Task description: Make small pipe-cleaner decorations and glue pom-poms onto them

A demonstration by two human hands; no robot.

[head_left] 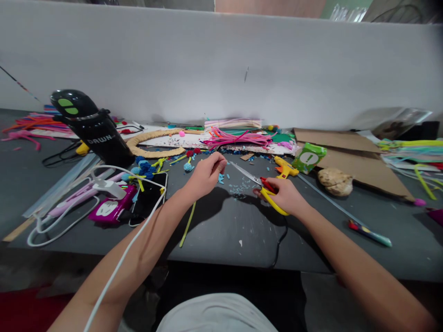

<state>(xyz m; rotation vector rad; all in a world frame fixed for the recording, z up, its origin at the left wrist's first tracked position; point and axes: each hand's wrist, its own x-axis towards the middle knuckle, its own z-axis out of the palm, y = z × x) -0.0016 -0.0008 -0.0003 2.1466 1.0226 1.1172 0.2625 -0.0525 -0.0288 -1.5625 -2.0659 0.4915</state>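
My right hand [282, 196] is wrapped round the yellow and red handles of the scissors [247, 174], whose blades point up and left. The blade tips are close beside my left hand [209, 173]. The fingers of my left hand are pinched together; what they hold is too small to make out. Under and between the hands, small light-blue clippings [242, 188] lie scattered on the dark grey table [221, 235]. A yellow-green stem [188, 225] lies on the table below my left wrist.
A black bottle [104, 138], a magenta power bank [111, 210] and a white cable [129, 243] are left. Pink stems [238, 137] lie behind. A yellow glue gun [285, 168], green packet [309, 157], stone [335, 181] and cardboard [367, 170] stand right.
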